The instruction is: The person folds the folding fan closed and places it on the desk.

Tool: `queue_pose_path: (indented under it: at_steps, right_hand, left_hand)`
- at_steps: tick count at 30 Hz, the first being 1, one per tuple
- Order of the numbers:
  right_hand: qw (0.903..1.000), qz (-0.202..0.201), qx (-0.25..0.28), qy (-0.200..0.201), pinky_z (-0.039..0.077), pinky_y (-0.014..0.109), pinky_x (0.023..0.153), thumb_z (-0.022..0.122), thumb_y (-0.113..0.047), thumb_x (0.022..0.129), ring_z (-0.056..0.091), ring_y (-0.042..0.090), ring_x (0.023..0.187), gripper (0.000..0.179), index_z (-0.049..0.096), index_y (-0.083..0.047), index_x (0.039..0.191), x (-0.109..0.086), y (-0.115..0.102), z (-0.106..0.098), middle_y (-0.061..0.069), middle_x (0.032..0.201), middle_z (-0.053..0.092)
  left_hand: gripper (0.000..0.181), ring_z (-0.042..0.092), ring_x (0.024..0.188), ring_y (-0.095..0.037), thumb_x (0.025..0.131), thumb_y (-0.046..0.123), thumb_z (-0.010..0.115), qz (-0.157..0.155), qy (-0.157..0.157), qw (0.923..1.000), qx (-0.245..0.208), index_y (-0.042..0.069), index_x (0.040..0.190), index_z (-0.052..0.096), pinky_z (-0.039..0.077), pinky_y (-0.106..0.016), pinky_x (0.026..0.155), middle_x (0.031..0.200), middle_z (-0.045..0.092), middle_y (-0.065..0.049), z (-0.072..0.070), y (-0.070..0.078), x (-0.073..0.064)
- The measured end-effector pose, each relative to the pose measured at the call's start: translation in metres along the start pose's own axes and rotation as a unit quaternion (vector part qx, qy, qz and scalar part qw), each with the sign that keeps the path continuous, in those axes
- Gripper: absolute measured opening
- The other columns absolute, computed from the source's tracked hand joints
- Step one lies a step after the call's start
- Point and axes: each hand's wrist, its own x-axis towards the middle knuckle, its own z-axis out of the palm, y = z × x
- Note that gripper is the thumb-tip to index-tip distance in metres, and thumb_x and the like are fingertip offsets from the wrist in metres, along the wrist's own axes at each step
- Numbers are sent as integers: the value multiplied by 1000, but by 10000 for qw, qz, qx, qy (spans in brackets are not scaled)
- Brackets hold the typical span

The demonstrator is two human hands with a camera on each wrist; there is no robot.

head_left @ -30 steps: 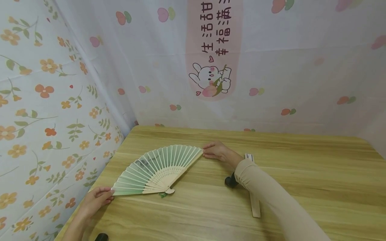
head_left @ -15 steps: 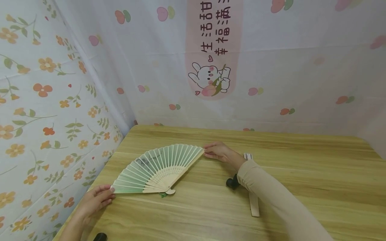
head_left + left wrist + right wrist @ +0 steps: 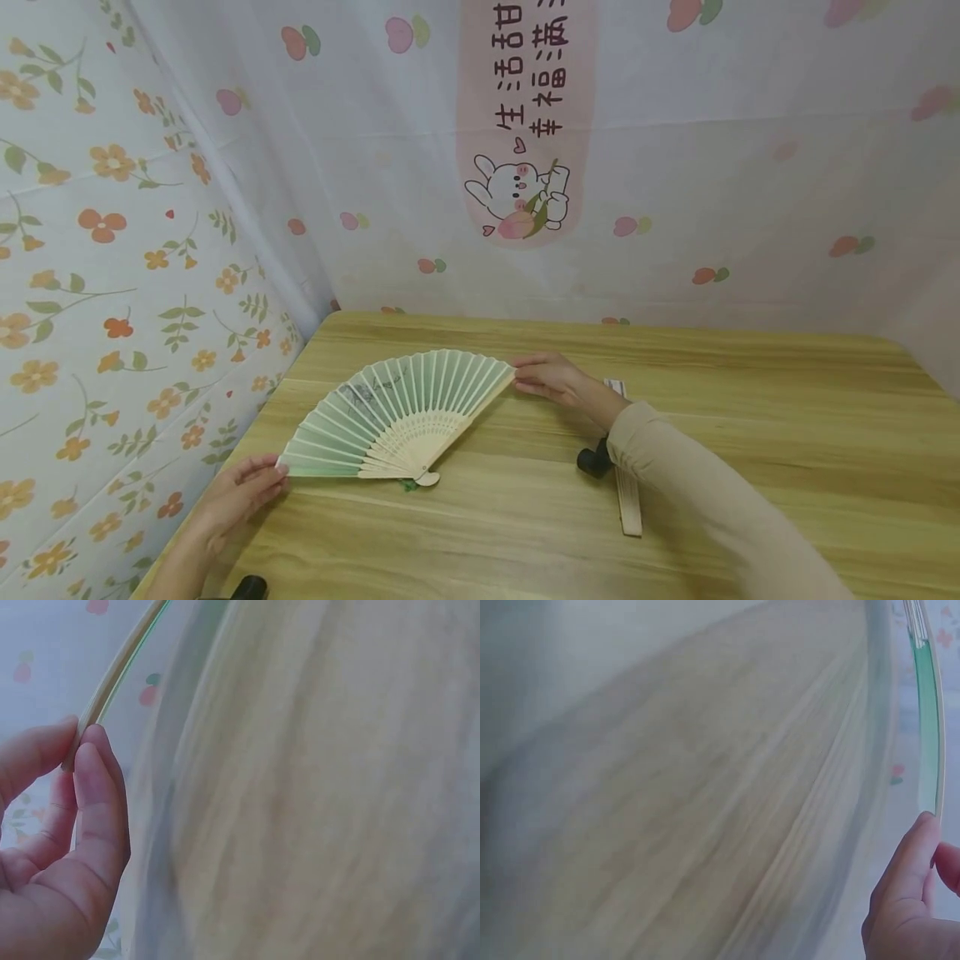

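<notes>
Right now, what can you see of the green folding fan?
The folding fan is spread open, with a pleated pale-green leaf bearing a dark motif, on light pierced ribs that look wooden. A green tassel or cord shows by its pivot end. The left hand pinches one outer tip, the right hand the other, over the table's left side.

The left hand [image 3: 243,493] is held at the near left, its thumb pressed toward bent fingers in a pinch. The right hand [image 3: 553,379] is held farther forward, likewise pinched; the sleeved right forearm [image 3: 712,492] is angled inward from the lower right.
</notes>
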Motion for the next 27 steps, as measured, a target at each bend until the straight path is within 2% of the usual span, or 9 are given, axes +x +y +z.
queue_pose_path:
  at_steps: [7, 12, 18, 23, 27]
  right_hand:
    - [9994, -209, -273, -67, 47, 26, 81, 49, 1, 89, 60, 18, 87, 41, 38, 8, 128, -15, -3, -4, 10, 97, 57]
    - [9985, -455, -304, 6, 47, 28, 83, 50, 2, 88, 60, 18, 88, 42, 38, 10, 127, -26, -4, -9, 8, 97, 57]
    - [9984, -554, -30, 113, 43, 32, 87, 51, 1, 87, 61, 18, 86, 41, 39, 11, 125, -39, -8, -16, 4, 87, 61]
    - [9982, -525, 260, 120, 45, 28, 85, 51, 1, 88, 62, 15, 84, 43, 36, 10, 127, -49, -11, -26, 4, 88, 61]
    - [9973, -523, 504, 83, 46, 25, 82, 50, 1, 89, 61, 15, 83, 44, 33, 10, 128, -60, -15, -33, 5, 87, 60]
  left_hand:
    - [37, 56, 85, -6, 89, 14, 54, 117, -157, 9998, 50, -7, 115, 41, 46, -18, 79, 93, 56, 3, 0, 8, 0]
    - [42, 56, 88, -3, 89, 17, 55, 244, -222, 9995, 33, -8, 119, 39, 45, -17, 80, 94, 58, 6, 3, 13, 2]
    - [53, 54, 93, 0, 90, 19, 54, 546, -357, 9978, 150, -12, 125, 30, 43, -15, 83, 103, 55, 6, 7, 22, 4]
    - [55, 53, 95, 2, 89, 21, 54, 707, -404, 9967, 35, -13, 126, 31, 41, -13, 83, 104, 54, 9, 16, 30, 5]
    - [47, 54, 93, 1, 89, 18, 55, 826, -378, 9957, -168, -10, 123, 39, 42, -13, 83, 100, 56, 11, 23, 34, 7]
